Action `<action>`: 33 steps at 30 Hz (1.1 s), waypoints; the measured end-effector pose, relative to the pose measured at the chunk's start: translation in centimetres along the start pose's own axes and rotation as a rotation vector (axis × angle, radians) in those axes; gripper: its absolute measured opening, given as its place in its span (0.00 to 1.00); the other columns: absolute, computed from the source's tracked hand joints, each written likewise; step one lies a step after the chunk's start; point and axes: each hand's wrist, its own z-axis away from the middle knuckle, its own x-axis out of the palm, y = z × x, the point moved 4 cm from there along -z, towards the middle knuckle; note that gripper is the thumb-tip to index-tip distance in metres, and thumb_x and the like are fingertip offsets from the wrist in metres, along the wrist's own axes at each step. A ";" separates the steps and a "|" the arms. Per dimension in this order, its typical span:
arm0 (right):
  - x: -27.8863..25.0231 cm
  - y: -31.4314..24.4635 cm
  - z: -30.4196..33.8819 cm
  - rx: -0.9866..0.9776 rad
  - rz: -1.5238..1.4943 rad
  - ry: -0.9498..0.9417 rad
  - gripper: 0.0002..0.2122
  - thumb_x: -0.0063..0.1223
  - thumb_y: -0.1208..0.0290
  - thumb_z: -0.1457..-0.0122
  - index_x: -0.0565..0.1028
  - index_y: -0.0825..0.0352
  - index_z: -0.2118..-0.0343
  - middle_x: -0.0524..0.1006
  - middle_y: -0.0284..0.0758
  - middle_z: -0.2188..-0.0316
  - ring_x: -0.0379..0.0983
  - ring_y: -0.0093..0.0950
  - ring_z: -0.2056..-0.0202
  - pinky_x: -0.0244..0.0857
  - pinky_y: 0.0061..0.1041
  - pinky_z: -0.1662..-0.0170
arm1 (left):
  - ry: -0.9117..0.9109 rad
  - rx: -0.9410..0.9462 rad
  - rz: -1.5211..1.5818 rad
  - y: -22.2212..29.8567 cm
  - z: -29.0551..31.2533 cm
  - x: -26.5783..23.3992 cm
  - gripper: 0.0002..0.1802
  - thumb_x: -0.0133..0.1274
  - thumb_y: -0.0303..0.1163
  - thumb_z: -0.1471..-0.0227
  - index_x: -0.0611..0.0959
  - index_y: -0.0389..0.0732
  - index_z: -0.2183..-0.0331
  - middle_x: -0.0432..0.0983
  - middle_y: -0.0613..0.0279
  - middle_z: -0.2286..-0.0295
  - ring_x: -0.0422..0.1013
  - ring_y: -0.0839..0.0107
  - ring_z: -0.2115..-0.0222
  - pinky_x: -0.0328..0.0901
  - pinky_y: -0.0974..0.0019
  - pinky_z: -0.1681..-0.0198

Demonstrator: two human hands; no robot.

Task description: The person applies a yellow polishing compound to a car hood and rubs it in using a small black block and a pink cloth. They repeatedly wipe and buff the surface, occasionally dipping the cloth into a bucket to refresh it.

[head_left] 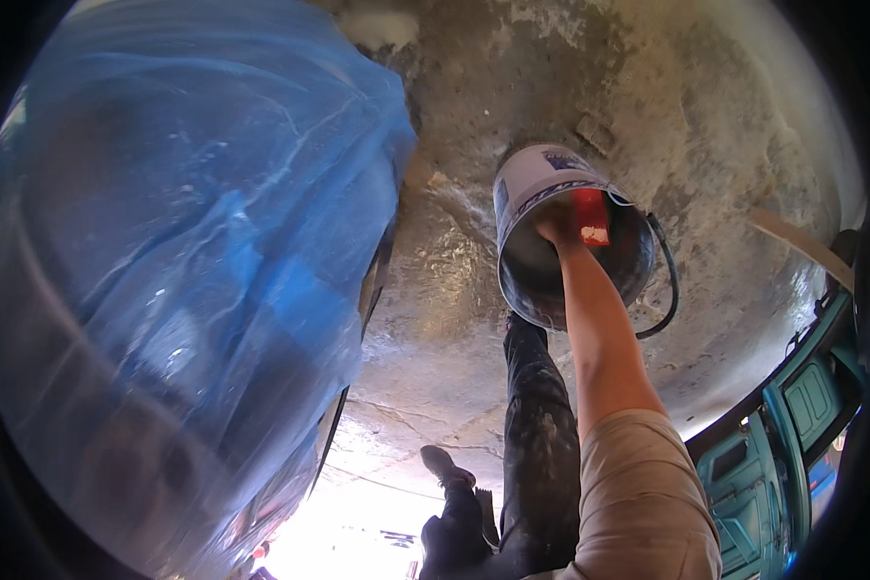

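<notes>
Clenched around a red-handled tool (pixel 591 218), the right hand (pixel 557 228) reaches deep into the white bucket (pixel 536 179); the tool's working end is hidden down inside. That red handle stands roughly upright in the picture, its long axis running along the line of the forearm. On the bucket's white outer wall sits a dark blue label (pixel 563 164), wrapping the side near the rim. Its mouth tips toward the camera, showing a dark, stained interior, and a black wire bail (pixel 669 280) hangs off to the right. Below it, paint-spattered dark trousers (pixel 539 425) and a shoe (pixel 447 468). All around is a rough, mottled concrete floor (pixel 454 271). Blue plastic sheeting (pixel 184 251) fills the left, teal panelling (pixel 793 406) the lower right. Left hand: not visible.
</notes>
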 end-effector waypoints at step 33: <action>-74.3 -74.3 55.7 -0.613 -1.586 -0.450 0.38 0.44 0.31 0.26 0.80 0.69 0.43 0.89 0.48 0.59 0.90 0.44 0.63 0.87 0.43 0.57 | 0.058 0.066 1.236 -1.3 8.3 0.7 0.39 0.43 0.52 0.20 0.62 0.37 0.22 0.58 0.43 0.23 0.53 0.51 0.21 0.45 0.56 0.19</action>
